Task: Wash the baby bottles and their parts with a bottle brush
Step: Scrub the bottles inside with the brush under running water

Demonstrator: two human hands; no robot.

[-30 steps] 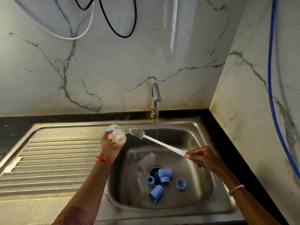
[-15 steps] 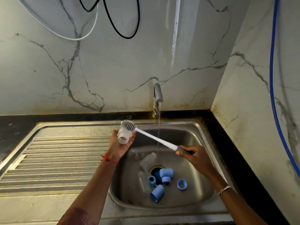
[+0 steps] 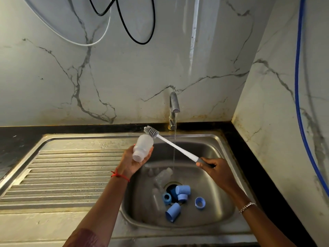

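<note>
With the left grip (image 3: pixel 132 162) curled round the bottle (image 3: pixel 143 147) over the sink's (image 3: pixel 204 137) 9 o'clock edge and the right grip (image 3: pixel 217 171) holding the brush (image 3: pixel 176 147), its head against the bottle's end at 1 o'clock, a hard shove could likely slip the wet bottle loose.

I see a grey-veined white wall (image 3: pixel 124 77) ahead, brown-stained at its foot; a like side wall (image 3: pixel 274 113) at right carries a blue hose (image 3: pixel 296 86); a black cable (image 3: pixel 140 43) and a white cable (image 3: pixel 85 45) loop above; a black counter (image 3: pixel 17 139) edges the steel sink (image 3: pixel 71 175).
</note>
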